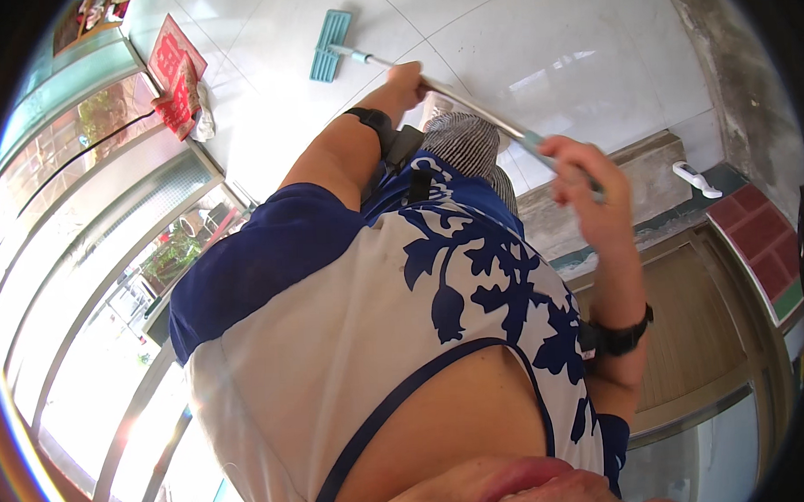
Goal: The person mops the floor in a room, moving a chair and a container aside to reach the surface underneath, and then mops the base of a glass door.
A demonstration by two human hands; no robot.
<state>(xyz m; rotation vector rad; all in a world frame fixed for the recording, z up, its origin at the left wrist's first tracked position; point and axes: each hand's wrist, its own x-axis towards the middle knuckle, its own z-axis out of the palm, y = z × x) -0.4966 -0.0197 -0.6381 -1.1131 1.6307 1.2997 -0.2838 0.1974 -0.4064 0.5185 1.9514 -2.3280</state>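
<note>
A teal flat mop head (330, 46) lies on the pale tiled floor, joined to a long metal mop pole (470, 102) with teal fittings. My left hand (407, 85) is closed round the lower part of the pole, not far from the mop head. Higher up, near the pole's teal upper end, my right hand (589, 185) is wrapped round the handle; its fingers are slightly blurred. The pole passes diagonally in front of my striped trouser legs (461, 143). Dark bands circle both of my forearms.
Glass windows or doors with metal frames (120, 261) line the left side. A red patterned board (176, 56) and red cloth (175, 116) are beside them. To the right are a concrete ledge (606, 191), a white plastic object (697, 179), a brick-patterned panel (757, 238) and a wooden door (683, 321).
</note>
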